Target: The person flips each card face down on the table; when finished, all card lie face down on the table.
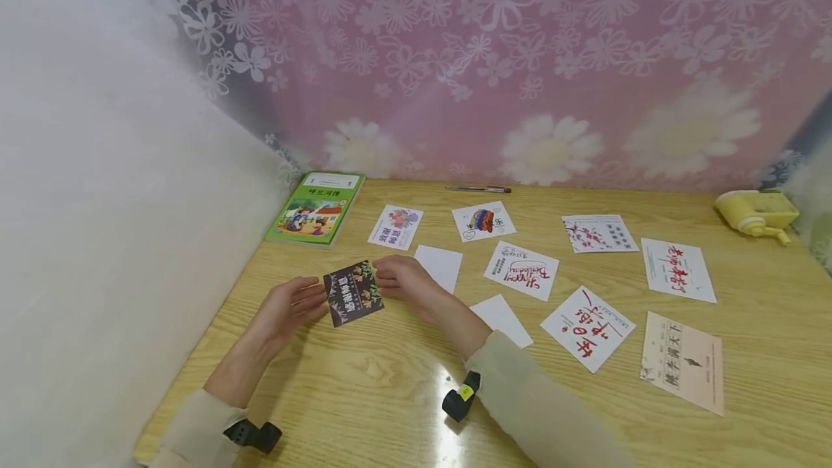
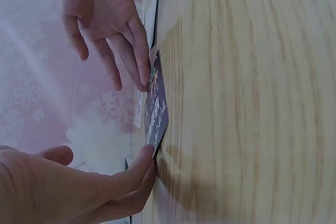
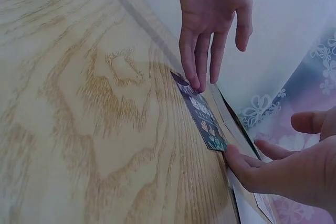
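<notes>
A pale wooden table (image 1: pixel 747 446) with a strong grain fills the near part of the scene, and a bright patch of light glares on its near middle. At the far side hangs a pink curtain (image 1: pixel 520 56) printed with white flowers. A plain white wall (image 1: pixel 84 201) closes off the left side

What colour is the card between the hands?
Black card with white lettering and small plant motifs; head view shows it best.

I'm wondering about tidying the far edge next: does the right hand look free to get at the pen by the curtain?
Probably yes. The right hand only touches the dark card with its fingertips, and only flat cards lie between it and the pen.
</notes>
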